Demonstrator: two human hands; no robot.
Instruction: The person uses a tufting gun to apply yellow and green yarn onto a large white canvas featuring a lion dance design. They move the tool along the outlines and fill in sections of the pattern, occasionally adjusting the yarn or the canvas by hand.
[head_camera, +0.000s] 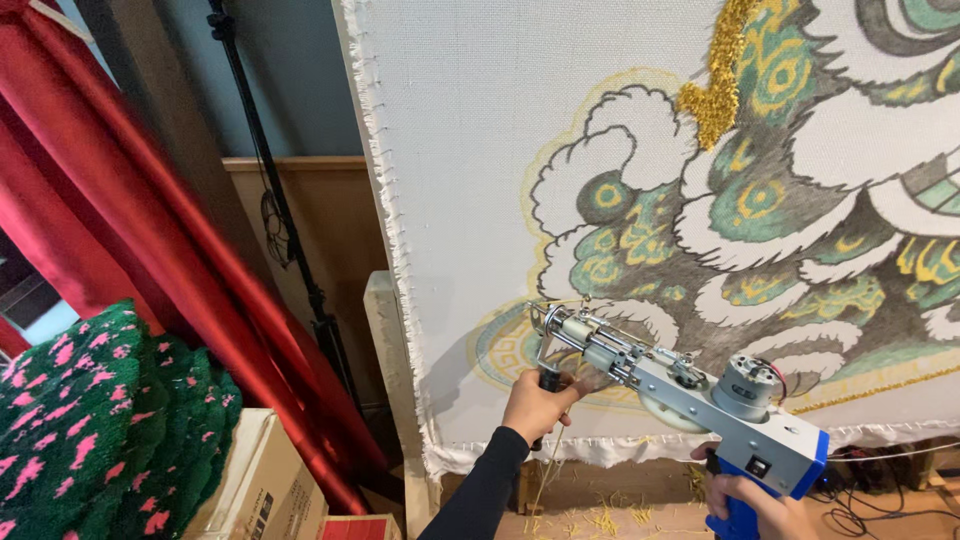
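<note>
Gripping a tufting gun (690, 395) with both hands: left hand (535, 405) fingers wrapped round the front handle, right hand (755, 500) curled on the blue grip, long axis slanting up-left toward the stretched cloth (480, 150).

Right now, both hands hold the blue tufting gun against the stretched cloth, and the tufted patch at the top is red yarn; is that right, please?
Not quite: the tufted patch at the top is gold-yellow yarn, not red. The rest stands: in the head view the left hand grips the front handle and the right hand the blue grip of the tufting gun, its tip at the stretched cloth.
</note>
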